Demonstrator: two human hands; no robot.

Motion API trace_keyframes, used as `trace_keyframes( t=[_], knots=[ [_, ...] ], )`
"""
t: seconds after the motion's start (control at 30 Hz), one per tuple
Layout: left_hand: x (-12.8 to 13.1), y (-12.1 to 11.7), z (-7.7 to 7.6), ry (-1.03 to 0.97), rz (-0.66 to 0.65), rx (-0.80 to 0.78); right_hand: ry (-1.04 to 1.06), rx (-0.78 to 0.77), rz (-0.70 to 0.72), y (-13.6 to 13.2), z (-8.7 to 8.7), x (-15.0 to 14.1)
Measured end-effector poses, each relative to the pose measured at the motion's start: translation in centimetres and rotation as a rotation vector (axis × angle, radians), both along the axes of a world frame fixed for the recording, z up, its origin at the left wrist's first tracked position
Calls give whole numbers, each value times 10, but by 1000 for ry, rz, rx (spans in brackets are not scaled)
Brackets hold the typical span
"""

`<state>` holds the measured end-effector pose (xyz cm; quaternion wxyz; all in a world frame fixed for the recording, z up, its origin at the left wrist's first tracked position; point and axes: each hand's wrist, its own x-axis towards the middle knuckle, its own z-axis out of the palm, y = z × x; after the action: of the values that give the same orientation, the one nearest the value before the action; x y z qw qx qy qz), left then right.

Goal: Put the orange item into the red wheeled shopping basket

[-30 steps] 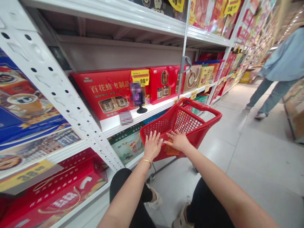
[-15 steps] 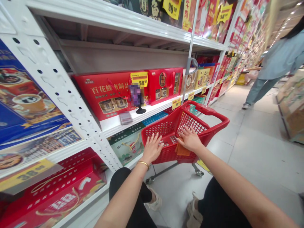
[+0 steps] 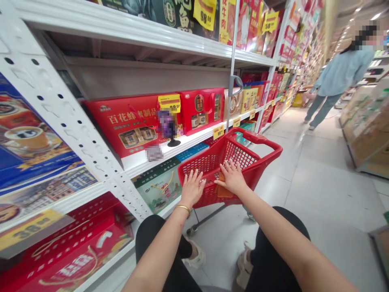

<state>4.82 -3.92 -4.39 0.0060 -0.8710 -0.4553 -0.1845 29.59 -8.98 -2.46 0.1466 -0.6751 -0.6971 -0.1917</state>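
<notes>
A red plastic shopping cart with perforated walls stands in front of my knees. My left hand reaches to its near left rim, palm down, fingers spread. My right hand is farther right along the same rim, its fingers also stretched out. An orange cloth hangs over the basket's side, partly covered by my right hand. Whether either palm presses on the rim is hidden beneath the hands. Neither hand is wrapped round anything.
White metal shelving runs along the left, with red gift boxes and a small stand bearing a blurred purple item. A person in light blue is up the aisle. Stacked boxes border the right side.
The person in light blue has moved farther up the aisle. My view has shifted slightly to the right. Both hands stay at the cart's rim, fingers spread.
</notes>
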Motion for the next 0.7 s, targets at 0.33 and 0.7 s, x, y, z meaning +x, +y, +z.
trace_keyframes(
  t=[0.33, 0.7],
  knots=[
    [-16, 25, -2, 25, 64, -41, 64, -142, -10, 18, 1, -51],
    [-19, 51, -6, 18, 57, -76, -10, -156, -7, 31, 15, -22]
  ],
)
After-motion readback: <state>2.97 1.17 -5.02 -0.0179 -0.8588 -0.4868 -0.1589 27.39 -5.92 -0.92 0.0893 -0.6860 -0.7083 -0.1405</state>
